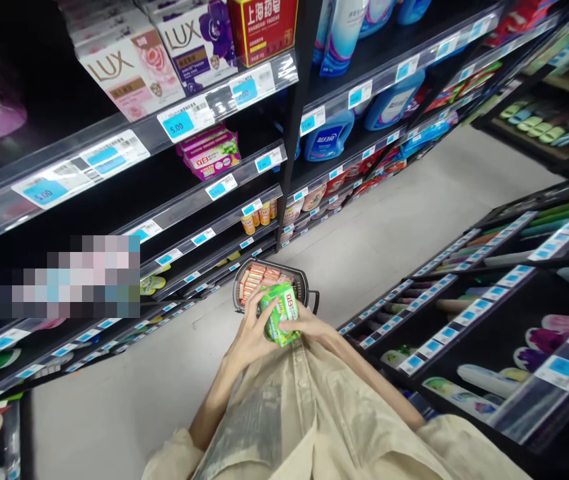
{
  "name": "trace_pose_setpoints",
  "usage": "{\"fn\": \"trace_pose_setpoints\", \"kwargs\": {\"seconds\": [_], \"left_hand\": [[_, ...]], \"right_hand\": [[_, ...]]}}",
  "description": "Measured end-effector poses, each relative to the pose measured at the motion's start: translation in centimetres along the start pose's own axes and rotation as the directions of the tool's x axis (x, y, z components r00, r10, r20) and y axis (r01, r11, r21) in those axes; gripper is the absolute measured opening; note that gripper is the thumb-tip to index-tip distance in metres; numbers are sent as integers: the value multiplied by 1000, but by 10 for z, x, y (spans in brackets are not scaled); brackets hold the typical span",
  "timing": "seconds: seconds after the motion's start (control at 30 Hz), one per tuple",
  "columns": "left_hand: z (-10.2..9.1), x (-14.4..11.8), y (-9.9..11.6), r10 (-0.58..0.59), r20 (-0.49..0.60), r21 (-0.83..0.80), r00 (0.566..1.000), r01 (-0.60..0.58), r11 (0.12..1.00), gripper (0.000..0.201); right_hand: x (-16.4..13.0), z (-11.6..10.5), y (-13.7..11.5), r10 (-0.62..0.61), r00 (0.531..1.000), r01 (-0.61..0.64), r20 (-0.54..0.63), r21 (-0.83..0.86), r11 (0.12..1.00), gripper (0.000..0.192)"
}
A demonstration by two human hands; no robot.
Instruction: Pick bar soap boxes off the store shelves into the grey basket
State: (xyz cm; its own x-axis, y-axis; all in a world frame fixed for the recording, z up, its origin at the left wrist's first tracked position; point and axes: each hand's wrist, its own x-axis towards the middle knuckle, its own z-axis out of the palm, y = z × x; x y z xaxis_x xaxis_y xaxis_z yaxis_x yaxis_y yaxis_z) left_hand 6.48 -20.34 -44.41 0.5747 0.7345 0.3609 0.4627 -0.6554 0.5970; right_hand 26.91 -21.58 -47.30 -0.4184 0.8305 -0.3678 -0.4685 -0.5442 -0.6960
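I had both hands on the green soap pack [279, 313], held in front of my chest above the floor of the aisle. My left hand [250, 333] wrapped its fingers round the pack's side; my right hand [309, 327] gripped it from below. The dark basket [304, 283] of orange packs sat just beyond.

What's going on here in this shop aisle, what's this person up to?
A person stands in a store aisle holding a green multipack of soap bars in both hands, the left hand gripping its side and the right hand under its lower end. Just beyond it sits a dark shopping basket with orange packets inside. Shelves of boxed Lux soap and blue detergent bottles line the left side.
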Motion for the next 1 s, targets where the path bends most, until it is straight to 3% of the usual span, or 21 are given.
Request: {"fn": "trace_pose_setpoints", "kwargs": {"seconds": [0.13, 0.23, 0.3, 0.4, 0.53, 0.63, 0.73, 0.83, 0.93, 1.0], "left_hand": [[0, 7, -1, 75, -90, 61, 993, -70, 996, 93], [1, 17, 0, 80, -171, 109, 982, -61, 992, 95], [2, 24, 3, 54, -264, 142, 963, -16, 990, 97], [3, 31, 11, -26, -380, 110, 925, 73, 991, 92], [3, 23, 17, -102, -339, 42, 935, 124, 991, 65], [5, -1, 11, -120, -274, 41, 954, 136, 990, 50], [5, -32, 2, -143, -168, 80, 975, 158, 984, 40], [1, -58, -7, -174, -73, 142, 982, 183, 973, 34], [-8, -71, -13, -228, -80, 172, 970, 238, 956, 32], [-16, -70, -18, -239, -127, 187, 963, 260, 947, 29]], "right_hand": [[12, 0, -26, -37, 993, 47, 109, -94, 994, 82], [21, 4, -57, -146, 984, 171, 97, -347, 922, 87], [29, 7, -86, -297, 951, 286, 88, -620, 731, 94], [46, 13, -145, -491, 852, 364, 183, -881, 303, 101], [86, 21, -236, -584, 715, 396, 383, -911, -113, 105], [122, 23, -296, -582, 671, 296, 458, -886, -357, 108], [156, 24, -338, -588, 644, 237, 490, -858, -456, 95], [185, 28, -361, -577, 656, 180, 487, -843, -507, 71], [207, 34, -373, -600, 672, 78, 435, -847, -526, 54], [217, 40, -379, -636, 658, 72, 402, -875, -479, 40]]}}
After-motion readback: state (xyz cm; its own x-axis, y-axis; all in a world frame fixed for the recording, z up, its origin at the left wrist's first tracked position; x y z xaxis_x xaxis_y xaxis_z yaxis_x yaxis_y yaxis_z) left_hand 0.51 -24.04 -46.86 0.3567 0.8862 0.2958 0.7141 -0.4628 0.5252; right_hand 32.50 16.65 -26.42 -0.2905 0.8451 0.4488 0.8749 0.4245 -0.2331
